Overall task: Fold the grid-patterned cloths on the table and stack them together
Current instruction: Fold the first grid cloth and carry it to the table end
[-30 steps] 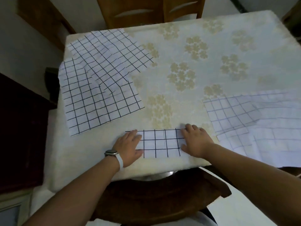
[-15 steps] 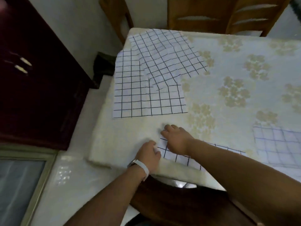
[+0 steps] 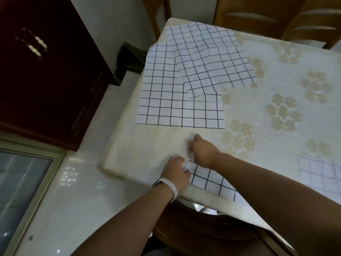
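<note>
Head view: left hand [image 3: 176, 172] and right hand [image 3: 203, 150] pinch folded cloth [image 3: 212, 182] edge

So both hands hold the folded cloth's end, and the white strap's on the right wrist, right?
No. The head view shows the white strap on the left wrist; the left hand and right hand do hold the folded cloth by its end.

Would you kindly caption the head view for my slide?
Left hand and right hand hold the folded cloth at the table edge.

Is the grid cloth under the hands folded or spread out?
Folded: the white cloth with black grid lines is a narrow strip, few squares wide, unlike the spread cloths beyond.
</note>
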The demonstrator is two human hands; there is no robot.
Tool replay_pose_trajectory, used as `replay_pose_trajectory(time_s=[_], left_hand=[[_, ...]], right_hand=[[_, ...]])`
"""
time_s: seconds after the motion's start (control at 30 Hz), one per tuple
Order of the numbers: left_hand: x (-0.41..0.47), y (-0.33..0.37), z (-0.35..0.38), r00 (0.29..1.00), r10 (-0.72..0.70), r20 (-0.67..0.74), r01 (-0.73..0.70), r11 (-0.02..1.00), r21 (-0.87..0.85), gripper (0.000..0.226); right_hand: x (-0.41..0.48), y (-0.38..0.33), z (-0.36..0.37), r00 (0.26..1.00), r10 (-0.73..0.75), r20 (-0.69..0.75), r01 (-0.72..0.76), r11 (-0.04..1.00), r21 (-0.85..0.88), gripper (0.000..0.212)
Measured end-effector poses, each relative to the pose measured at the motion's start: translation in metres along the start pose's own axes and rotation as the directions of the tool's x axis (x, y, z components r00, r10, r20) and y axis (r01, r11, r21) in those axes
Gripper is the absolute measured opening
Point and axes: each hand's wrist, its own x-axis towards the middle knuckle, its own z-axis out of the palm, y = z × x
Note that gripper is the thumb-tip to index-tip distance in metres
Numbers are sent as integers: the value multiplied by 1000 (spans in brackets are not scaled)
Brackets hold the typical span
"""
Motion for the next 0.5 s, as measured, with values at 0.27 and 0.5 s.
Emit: replay_pose_trajectory(time_s=[0.27,0.5], left_hand=[[0,4,0,999,50,18,-51,998,33,11],[-8,11,-16,996,85,-19,-86,993,-78,21]], right_hand=[[-23,4,-16,997,-31,-74,43,985,170,5],[-43,4,-51,994,20,-108,1,981,195,15]])
